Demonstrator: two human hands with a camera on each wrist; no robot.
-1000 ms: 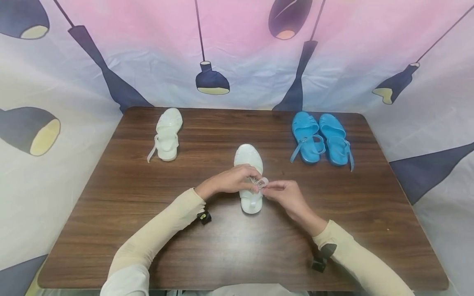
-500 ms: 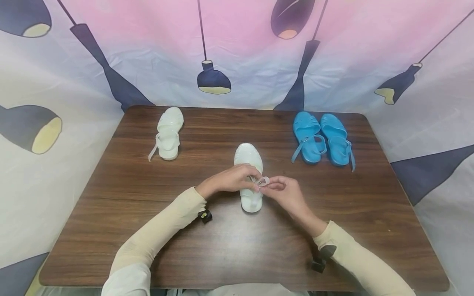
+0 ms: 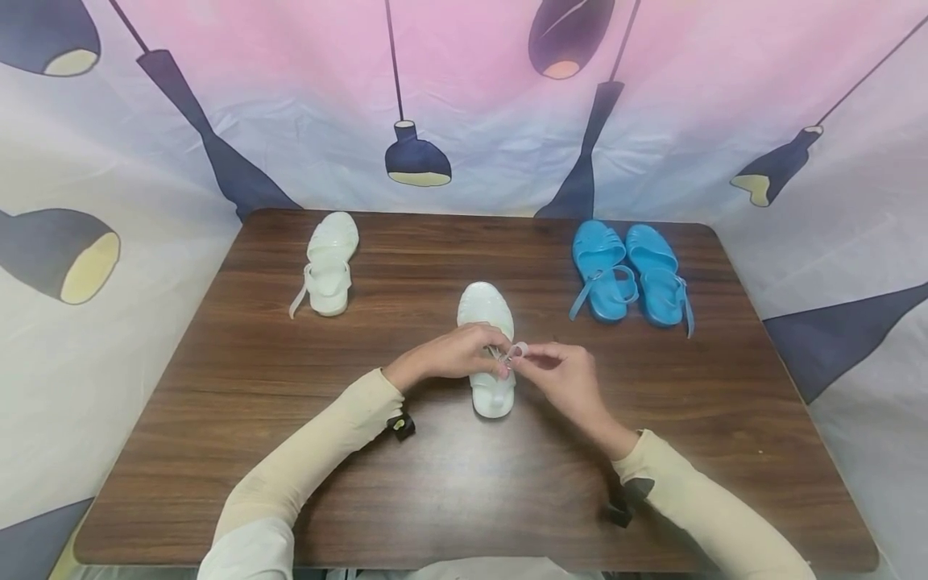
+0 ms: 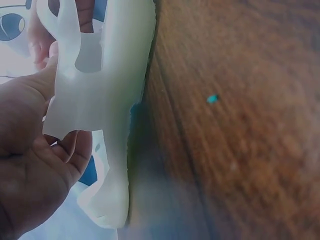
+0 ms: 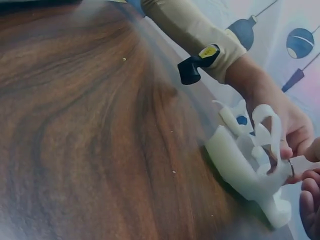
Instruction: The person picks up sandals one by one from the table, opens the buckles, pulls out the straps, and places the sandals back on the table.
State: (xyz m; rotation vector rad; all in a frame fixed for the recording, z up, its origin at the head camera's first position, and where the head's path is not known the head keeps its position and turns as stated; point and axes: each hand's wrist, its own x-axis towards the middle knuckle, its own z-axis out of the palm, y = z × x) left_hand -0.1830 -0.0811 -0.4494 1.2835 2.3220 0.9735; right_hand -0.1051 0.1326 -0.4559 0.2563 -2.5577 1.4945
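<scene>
A white jelly sandal (image 3: 487,306) lies at the middle of the table, toe pointing away from me. My left hand (image 3: 458,352) reaches over it from the left and pinches the ankle strap by the buckle. From the right, the thumb and fingers of my right hand (image 3: 569,377) pinch the strap's free end, which curves up in a small loop (image 3: 518,349). In the right wrist view a metal buckle (image 5: 291,168) shows between the two hands, beside the looped strap (image 5: 272,125). The left wrist view has the sandal's pale side (image 4: 125,60) close up, fingers partly hidden behind the strap.
Another white sandal (image 3: 332,250) lies at the back left, its strap hanging loose. Two blue sandals (image 3: 600,250) stand side by side at the back right, straps undone. A patterned cloth (image 3: 478,105) hangs behind the brown wooden table (image 3: 254,362).
My right hand has shifted slightly left and up, closer to the buckle, and the strap loop beside it looks smaller. My left hand and the other sandals have stayed put.
</scene>
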